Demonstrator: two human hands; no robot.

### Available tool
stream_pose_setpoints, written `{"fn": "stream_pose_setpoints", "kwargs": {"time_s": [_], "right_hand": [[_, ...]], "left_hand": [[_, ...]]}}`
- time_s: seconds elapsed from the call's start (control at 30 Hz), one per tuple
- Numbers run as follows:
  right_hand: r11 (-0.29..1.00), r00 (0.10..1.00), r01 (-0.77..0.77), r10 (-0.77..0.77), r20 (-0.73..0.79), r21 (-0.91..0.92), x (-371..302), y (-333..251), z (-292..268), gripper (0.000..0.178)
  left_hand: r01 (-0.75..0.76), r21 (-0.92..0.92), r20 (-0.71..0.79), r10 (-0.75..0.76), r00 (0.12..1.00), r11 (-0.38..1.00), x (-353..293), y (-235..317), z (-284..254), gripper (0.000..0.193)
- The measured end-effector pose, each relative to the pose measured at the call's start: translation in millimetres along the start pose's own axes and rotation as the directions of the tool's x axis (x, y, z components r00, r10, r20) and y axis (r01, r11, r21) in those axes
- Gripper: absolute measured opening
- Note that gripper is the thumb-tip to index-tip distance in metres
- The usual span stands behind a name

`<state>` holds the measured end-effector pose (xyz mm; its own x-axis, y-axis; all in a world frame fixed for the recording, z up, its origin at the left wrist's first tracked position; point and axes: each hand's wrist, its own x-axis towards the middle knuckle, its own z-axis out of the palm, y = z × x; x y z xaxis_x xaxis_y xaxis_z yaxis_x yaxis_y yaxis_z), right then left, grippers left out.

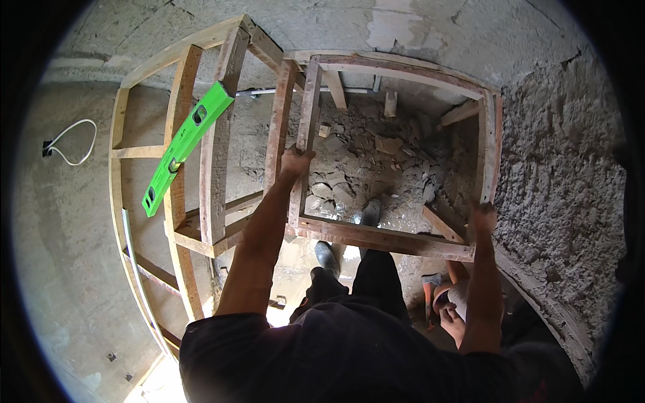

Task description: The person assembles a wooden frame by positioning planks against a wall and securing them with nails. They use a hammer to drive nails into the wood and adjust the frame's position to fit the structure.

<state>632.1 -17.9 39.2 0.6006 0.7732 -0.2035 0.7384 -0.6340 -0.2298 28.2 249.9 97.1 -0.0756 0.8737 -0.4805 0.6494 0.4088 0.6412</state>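
Edges: wooden frame open in the middle, rubble floor showing through; rough plaster wall close on the right, smooth wall on the left.
Count: one green spirit level leaning on the left slats; two boots below the frame.
Left hand: arm raised, fingers wrapped around an upright slat.
Right hand: arm raised, clasping the frame's near right corner.
Nearby: another person's hand, low right.

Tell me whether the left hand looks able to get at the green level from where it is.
Probably yes. The left hand grips a wooden frame upright, and the green level leans on the slats just to its left with nothing between them; it would have to let go first.
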Motion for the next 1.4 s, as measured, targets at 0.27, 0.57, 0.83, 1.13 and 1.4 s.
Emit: {"fn": "stream_pose_setpoints", "kwargs": {"time_s": [0.27,0.57,0.83,1.13,1.4], "right_hand": [[1.0,0.999,0.003,-0.003,-0.051,-0.005,-7.2,8.5,23.0,0.066],[0.979,0.991,-0.129,0.134,-0.022,0.156,-9.3,-13.0,2.6,0.07],[0.948,0.987,-0.151,0.161,-0.011,0.279,-16.2,-34.6,-10.4,0.065],[0.968,0.991,-0.111,0.124,-0.046,0.223,-12.8,-37.3,5.1,0.067],[0.964,0.987,-0.162,0.157,0.039,0.212,-12.1,-41.8,0.0,0.078]], "left_hand": [[0.048,0.08,-0.031,-0.045,0.999,0.996,1.0,-0.3,1.6,0.05],[0.07,0.04,-0.014,-0.069,0.998,0.997,7.5,-14.3,8.1,0.053],[-0.093,0.427,0.093,0.059,0.994,0.899,9.6,-23.7,-0.4,0.062],[0.338,-0.046,0.276,-0.313,0.909,0.94,-40.1,-100.1,-14.4,0.069],[0.057,0.48,0.308,-0.229,0.923,0.875,-97.8,-139.3,-20.2,0.046]]}}
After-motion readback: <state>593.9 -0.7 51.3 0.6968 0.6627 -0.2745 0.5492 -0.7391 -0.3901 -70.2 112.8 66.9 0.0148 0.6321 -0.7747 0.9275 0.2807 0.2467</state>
